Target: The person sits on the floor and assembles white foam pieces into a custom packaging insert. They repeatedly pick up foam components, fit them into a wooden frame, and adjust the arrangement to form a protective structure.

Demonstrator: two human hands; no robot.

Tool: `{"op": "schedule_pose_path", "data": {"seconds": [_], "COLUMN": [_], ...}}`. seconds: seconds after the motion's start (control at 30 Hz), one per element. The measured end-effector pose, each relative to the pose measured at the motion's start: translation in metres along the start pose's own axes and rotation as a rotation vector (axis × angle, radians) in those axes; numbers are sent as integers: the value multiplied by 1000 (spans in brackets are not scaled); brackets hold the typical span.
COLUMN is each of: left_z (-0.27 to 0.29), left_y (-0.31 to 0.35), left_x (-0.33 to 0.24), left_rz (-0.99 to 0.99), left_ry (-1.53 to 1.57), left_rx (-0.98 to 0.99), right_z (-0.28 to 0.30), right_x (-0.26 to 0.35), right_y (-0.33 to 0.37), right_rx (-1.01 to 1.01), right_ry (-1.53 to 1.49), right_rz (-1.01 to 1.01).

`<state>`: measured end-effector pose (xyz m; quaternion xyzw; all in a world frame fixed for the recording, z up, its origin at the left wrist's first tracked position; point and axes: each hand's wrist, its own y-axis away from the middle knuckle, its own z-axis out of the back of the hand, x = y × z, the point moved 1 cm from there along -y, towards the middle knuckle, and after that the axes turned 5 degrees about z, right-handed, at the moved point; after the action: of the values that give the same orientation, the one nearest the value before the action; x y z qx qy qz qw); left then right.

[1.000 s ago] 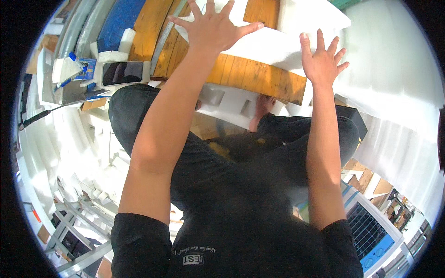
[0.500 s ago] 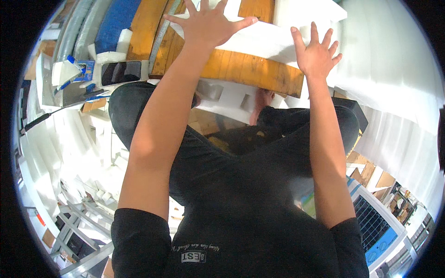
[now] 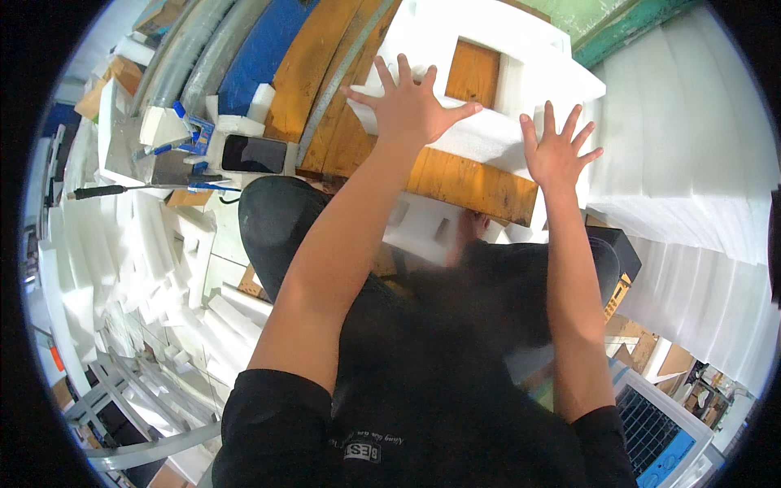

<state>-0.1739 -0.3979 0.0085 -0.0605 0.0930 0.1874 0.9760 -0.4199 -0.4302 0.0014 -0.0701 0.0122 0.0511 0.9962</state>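
Fingers spread wide, my left hand (image 3: 411, 110) lies over the near left part of a white foam frame (image 3: 496, 24), which has a rectangular opening. My right hand (image 3: 560, 154) is spread too, at the near right corner of that foam. Neither hand grips anything; both seem to rest on the foam, though the contact under the palms is hidden. Beneath the foam is a yellow-brown wooden bench (image 3: 472, 183), its planks showing through the opening and along the near edge.
On the left lie a black-screened phone (image 3: 254, 154), a blue tool (image 3: 195, 134) and a rod with a black handle (image 3: 98, 193). Stacked white foam sheets (image 3: 667, 122) rise at the right. Foam strips (image 3: 89, 260) cover the left floor. A blue-and-white grilled appliance (image 3: 663, 423) stands lower right.
The view has shifted, so the bench and foam appear lower and more of the foam frame shows. Both hands stay spread at the foam's near side.
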Motion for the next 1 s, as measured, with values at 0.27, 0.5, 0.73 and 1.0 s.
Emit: {"op": "schedule_pose_path", "data": {"seconds": [0.27, 0.5, 0.73, 1.0], "left_z": [-3, -15, -17, -16], "left_y": [-1, 0, 0, 3], "left_x": [-1, 0, 1, 0], "left_rz": [-13, -38, -44, -1], "left_ry": [-9, -30, -21, -77], "left_rx": [2, -105, -152, -130], "right_z": [9, 3, 0, 3], "right_x": [11, 7, 7, 8], "right_y": [5, 1, 5, -2], "right_rx": [40, -6, -36, 15], "right_ry": [-88, -95, -130, -118], "right_rz": [-56, -23, -13, -20]}}
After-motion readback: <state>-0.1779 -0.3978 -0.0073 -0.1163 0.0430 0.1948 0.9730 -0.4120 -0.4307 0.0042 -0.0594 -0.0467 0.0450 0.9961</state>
